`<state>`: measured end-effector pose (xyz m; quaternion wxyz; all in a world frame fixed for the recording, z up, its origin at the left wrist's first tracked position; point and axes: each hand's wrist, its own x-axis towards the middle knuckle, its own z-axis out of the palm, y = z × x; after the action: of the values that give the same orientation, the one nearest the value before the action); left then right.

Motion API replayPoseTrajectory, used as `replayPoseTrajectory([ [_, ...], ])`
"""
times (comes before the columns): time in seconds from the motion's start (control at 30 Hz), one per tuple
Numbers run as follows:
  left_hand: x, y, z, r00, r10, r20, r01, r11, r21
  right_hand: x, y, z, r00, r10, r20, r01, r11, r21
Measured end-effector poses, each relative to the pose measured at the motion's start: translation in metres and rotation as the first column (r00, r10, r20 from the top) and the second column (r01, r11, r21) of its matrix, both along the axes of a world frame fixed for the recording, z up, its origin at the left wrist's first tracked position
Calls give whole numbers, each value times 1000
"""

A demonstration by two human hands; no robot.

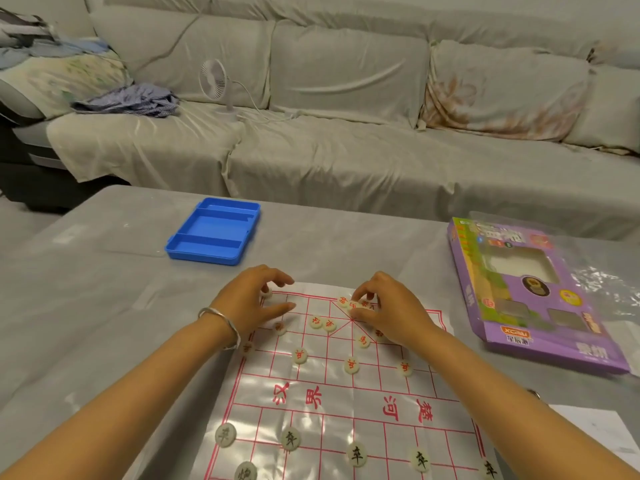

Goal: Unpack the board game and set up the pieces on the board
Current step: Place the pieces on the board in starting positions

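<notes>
Placing red's back row, I'd say: right hand (388,313) fingers pinch a round white red-lettered piece (354,304), left hand (252,303) curled, hold unclear; next needs exact crossings.

A white fan (214,81) stands on the draped sofa (346,161) — crumpled striped cloth (128,100) nearby.

"楚河 汉界" on the board (349,400)

A glossy white plastic board sheet with red grid lines (332,403) lies on the grey-covered worktop (104,306). At its far edge the right hand (391,313) pinches a round white piece with a red character (363,303). The left hand (252,301), fingers loosely curled, is over the far left corner. A blue plastic tray (204,256) sits beyond.
</notes>
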<state>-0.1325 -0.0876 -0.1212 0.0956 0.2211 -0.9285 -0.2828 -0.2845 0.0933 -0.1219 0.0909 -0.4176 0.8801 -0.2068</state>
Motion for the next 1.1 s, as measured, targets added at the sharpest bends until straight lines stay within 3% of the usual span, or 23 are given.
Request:
replayPoseTrajectory([
  [0.17,15,-27,-13,996,87,15,-87,996,-10,11,-35,8,994,25,105,-8,987,-163],
  [0.57,8,-48,-31,995,58,-82,-52,996,72,36,-92,-14,994,5,106,6,995,-97],
  [1.1,5,-47,-28,997,76,-34,-73,993,91,40,-91,-13,994,-8,106,16,997,-75],
])
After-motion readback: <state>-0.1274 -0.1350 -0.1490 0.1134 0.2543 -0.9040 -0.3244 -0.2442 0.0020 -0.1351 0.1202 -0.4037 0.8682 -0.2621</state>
